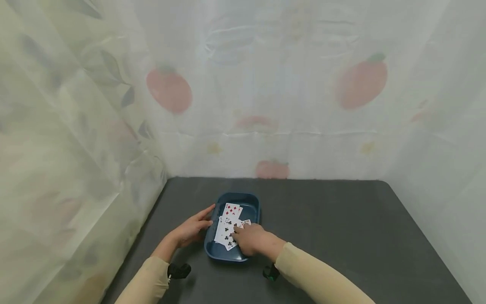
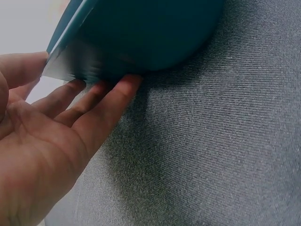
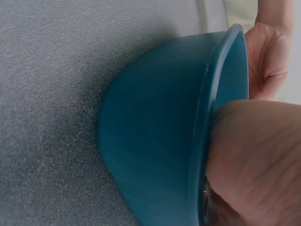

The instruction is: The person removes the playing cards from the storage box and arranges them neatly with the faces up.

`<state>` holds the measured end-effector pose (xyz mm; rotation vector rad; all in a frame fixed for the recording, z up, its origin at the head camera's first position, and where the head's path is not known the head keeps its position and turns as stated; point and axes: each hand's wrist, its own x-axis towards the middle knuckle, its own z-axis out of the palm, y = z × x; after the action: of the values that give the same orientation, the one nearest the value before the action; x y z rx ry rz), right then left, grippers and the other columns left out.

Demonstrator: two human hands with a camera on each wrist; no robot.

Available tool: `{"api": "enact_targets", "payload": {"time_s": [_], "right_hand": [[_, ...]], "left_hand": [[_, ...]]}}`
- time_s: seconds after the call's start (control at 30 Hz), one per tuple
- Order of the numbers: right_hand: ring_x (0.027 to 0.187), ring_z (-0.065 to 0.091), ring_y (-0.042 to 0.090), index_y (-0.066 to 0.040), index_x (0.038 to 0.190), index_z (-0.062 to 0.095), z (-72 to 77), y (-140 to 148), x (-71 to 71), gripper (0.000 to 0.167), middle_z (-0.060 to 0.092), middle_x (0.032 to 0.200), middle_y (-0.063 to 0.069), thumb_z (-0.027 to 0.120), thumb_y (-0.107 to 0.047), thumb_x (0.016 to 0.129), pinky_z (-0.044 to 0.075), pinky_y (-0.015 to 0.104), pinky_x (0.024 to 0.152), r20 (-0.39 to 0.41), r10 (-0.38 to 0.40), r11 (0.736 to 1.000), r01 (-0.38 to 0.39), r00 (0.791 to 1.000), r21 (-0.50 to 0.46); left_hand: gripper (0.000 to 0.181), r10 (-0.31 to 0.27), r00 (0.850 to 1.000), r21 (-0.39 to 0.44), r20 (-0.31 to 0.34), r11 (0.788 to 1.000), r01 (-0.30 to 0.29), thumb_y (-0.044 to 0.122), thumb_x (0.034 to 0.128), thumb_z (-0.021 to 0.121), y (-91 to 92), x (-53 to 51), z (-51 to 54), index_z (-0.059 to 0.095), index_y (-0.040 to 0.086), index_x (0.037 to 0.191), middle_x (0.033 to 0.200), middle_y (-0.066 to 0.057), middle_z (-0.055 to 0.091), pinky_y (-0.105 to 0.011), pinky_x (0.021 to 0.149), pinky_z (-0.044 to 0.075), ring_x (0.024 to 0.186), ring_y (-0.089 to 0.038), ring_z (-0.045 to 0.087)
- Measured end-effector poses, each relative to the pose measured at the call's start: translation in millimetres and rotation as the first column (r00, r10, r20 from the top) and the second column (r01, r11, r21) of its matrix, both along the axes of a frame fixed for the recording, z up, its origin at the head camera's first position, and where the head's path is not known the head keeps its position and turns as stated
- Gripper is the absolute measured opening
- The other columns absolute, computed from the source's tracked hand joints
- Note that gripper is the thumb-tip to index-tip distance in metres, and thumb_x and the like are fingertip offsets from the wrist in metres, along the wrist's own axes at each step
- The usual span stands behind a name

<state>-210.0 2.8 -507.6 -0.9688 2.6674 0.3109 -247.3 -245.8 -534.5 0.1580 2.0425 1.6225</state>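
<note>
A dark blue rectangular tray (image 1: 232,258) stands on the dark tabletop. Several playing cards (image 1: 228,230), clubs and diamonds among them, lie face up and overlapping inside it. My left hand (image 1: 191,230) is at the tray's left side. In the left wrist view, the fairly straight fingers (image 2: 106,106) touch the tray's outer wall (image 2: 141,33). My right hand (image 1: 250,238) reaches over the right rim, its fingers on the cards. Its thumb is hidden, so a pinch cannot be made out. In the right wrist view, the tray wall (image 3: 150,127) hides those fingertips.
The dark tabletop (image 1: 334,236) extends to the right of the tray. Pale translucent curtains with a fruit print (image 1: 265,84) hang behind the table, and a leafy one (image 1: 76,160) hangs along its left edge. Black bands (image 1: 179,271) are at both wrists.
</note>
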Motion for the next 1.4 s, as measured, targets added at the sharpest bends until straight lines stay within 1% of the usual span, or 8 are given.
{"api": "enact_targets", "payload": {"time_s": [0.17, 0.3, 0.4, 0.57, 0.8, 1.03, 1.27, 1.4], "right_hand": [[0.136, 0.046, 0.023, -0.036, 0.15, 0.053, -1.6, -0.5, 1.7, 0.046, 0.049, 0.152, -0.003, 0.054, -0.033, 0.104, 0.041, 0.042, 0.11, -0.003, 0.003, 0.998, -0.003, 1.0, -0.056], [0.143, 0.042, 0.026, -0.04, 0.152, 0.049, -3.1, -2.0, 4.6, 0.047, 0.045, 0.156, -0.004, 0.052, -0.035, 0.105, 0.039, 0.045, 0.113, 0.063, 0.021, 0.996, -0.015, 0.998, -0.088], [0.145, 0.039, 0.025, -0.041, 0.152, 0.048, -2.3, -2.6, 4.5, 0.048, 0.041, 0.159, -0.007, 0.053, -0.033, 0.105, 0.039, 0.044, 0.113, 0.096, 0.013, 0.997, -0.006, 0.995, -0.073], [0.146, 0.038, 0.022, -0.038, 0.152, 0.049, -1.1, -2.8, 0.9, 0.049, 0.039, 0.161, -0.006, 0.053, -0.028, 0.104, 0.035, 0.045, 0.116, 0.084, 0.002, 0.998, 0.004, 0.996, -0.069], [0.146, 0.038, 0.026, -0.044, 0.153, 0.046, -3.2, -4.2, 3.5, 0.054, 0.042, 0.159, -0.005, 0.058, -0.049, 0.101, 0.036, 0.048, 0.114, 0.101, -0.041, 0.994, 0.05, 0.994, -0.092], [0.147, 0.037, 0.024, -0.043, 0.15, 0.05, -1.5, -2.6, 2.3, 0.049, 0.038, 0.161, -0.008, 0.055, -0.03, 0.104, 0.027, 0.049, 0.119, 0.119, -0.016, 0.998, 0.024, 0.993, -0.066], [0.145, 0.038, 0.026, -0.04, 0.154, 0.047, -4.5, -3.3, 2.2, 0.057, 0.042, 0.159, -0.003, 0.061, -0.05, 0.099, 0.031, 0.049, 0.117, 0.072, -0.027, 0.996, 0.033, 0.997, -0.086], [0.147, 0.038, 0.024, -0.043, 0.152, 0.047, -4.2, -3.8, 3.0, 0.052, 0.04, 0.16, -0.007, 0.057, -0.045, 0.102, 0.029, 0.051, 0.118, 0.087, -0.017, 0.997, 0.023, 0.996, -0.067]], "left_hand": [[0.065, -0.012, 1.0, 0.014, 0.004, 1.0, 0.012, 0.015, 0.109, 0.048, 0.3, 1.6, 1.1, 0.019, 0.028, 0.166, 0.168, -0.024, 0.012, -0.07, 0.101, 0.04, 0.147, -0.051, 0.025], [0.065, -0.009, 1.0, 0.016, 0.007, 1.0, 0.008, 0.015, 0.1089, 0.048, 0.0, 2.2, 0.9, 0.02, 0.029, 0.166, 0.168, -0.024, 0.012, -0.069, 0.101, 0.041, 0.147, -0.05, 0.026], [0.065, -0.004, 1.0, 0.015, 0.007, 1.0, 0.004, 0.016, 0.1086, 0.049, -0.2, 2.5, 0.8, 0.021, 0.03, 0.165, 0.168, -0.023, 0.013, -0.068, 0.101, 0.042, 0.147, -0.049, 0.027], [0.065, -0.002, 1.0, 0.01, 0.006, 1.0, 0.002, 0.017, 0.1084, 0.05, -0.4, 3.6, 0.9, 0.021, 0.03, 0.165, 0.168, -0.023, 0.013, -0.068, 0.101, 0.042, 0.146, -0.049, 0.028], [0.065, 0.008, 1.0, 0.003, 0.006, 1.0, -0.008, 0.018, 0.1081, 0.051, -1.6, 4.9, 1.1, 0.023, 0.031, 0.165, 0.168, -0.023, 0.013, -0.07, 0.102, 0.04, 0.147, -0.048, 0.028], [0.064, 0.015, 1.0, 0.007, 0.006, 1.0, -0.016, 0.017, 0.1086, 0.05, -0.7, 3.9, -1.1, 0.024, 0.032, 0.165, 0.168, -0.022, 0.013, -0.069, 0.101, 0.041, 0.145, -0.048, 0.031], [0.063, 0.01, 1.0, 0.011, 0.01, 1.0, -0.01, 0.016, 0.109, 0.048, -1.1, 4.9, -1.3, 0.023, 0.031, 0.165, 0.168, -0.022, 0.013, -0.069, 0.101, 0.041, 0.146, -0.049, 0.029], [0.063, 0.009, 1.0, 0.019, 0.012, 1.0, -0.009, 0.017, 0.1092, 0.049, -1.2, 4.1, -2.7, 0.023, 0.032, 0.165, 0.168, -0.021, 0.012, -0.069, 0.102, 0.041, 0.147, -0.047, 0.029]]}}
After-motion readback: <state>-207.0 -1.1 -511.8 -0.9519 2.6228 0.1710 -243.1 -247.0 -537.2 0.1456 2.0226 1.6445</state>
